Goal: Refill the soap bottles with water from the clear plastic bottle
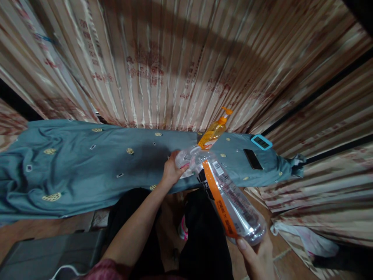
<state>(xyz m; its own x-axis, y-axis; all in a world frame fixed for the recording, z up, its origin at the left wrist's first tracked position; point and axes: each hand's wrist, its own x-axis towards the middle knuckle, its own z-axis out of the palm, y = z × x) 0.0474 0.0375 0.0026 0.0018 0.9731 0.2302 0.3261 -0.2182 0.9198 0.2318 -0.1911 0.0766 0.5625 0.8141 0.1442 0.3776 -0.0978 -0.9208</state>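
A large, clear plastic bottle (237, 206) with an orange label strip and a barcode lies tilted in front of me. My right hand (258, 256) grips it at its base, thumb on top. My left hand (172, 171) is closed around a smaller clear plastic piece (186, 155) at the bottle's upper left end. Whether that piece is joined to the bottle or only touches it, I cannot tell. Just behind these stands a pump bottle (211, 134) of yellow-orange liquid with an orange pump head.
A blue-green cloth with a pineapple print (140, 155) covers the long, narrow surface. On its right part lie a dark phone (253, 159) and a blue-framed digital display (261, 142). Patterned curtains (175, 70) hang behind. A white plastic bag (309, 237) is at lower right, a grey box (52, 252) at lower left.
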